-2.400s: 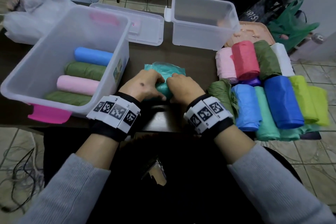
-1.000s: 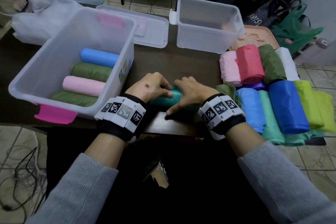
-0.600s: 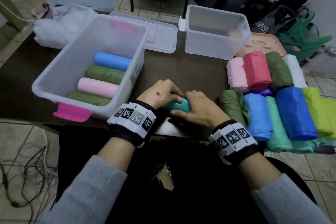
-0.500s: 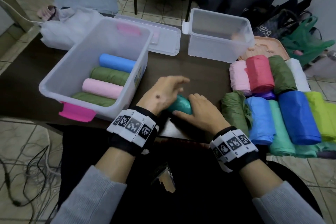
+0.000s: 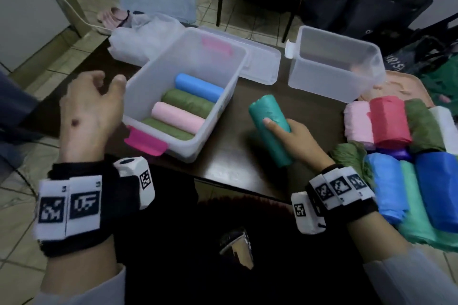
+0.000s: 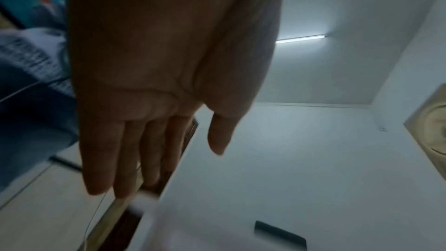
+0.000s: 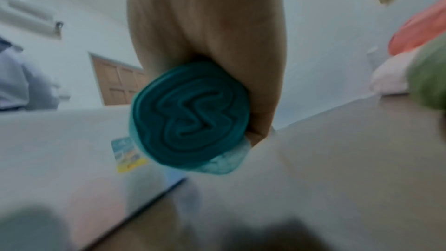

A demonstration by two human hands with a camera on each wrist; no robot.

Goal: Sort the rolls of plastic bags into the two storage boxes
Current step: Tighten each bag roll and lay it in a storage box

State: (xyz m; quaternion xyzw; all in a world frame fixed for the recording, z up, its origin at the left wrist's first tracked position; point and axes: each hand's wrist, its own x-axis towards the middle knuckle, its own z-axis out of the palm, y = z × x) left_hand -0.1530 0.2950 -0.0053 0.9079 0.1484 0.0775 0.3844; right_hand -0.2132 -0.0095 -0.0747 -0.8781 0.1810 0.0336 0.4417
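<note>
One roll is in hand: the right hand (image 5: 297, 141) has its fingers and thumb wrapped round the teal roll (image 5: 270, 129), lifted clear of the dark table (image 5: 238, 166) and tilted, its far end pointing away and to the left. The right wrist view shows the roll's coiled end (image 7: 190, 115) seated firmly against the palm. This looks like the carry stage of one sorting pass: the roll is picked up but not yet placed. The next move calls for choosing a box, carrying the roll over its rim, and laying it flat in line with any others there; the plastic is slick and soft, so a loose hold could let it slip or unwind.

The left hand (image 5: 91, 106) hangs free off the table's left side, beside the large box (image 5: 238, 82), fingers loosely extended and holding nothing; its wrist view shows a bare palm (image 6: 156, 54).

The large box already holds four rolls side by side: green, pink, green, blue. Farther off, the small box (image 5: 332, 79) appears empty. The unsorted rolls (image 5: 409, 156) lie heaped at the right.
</note>
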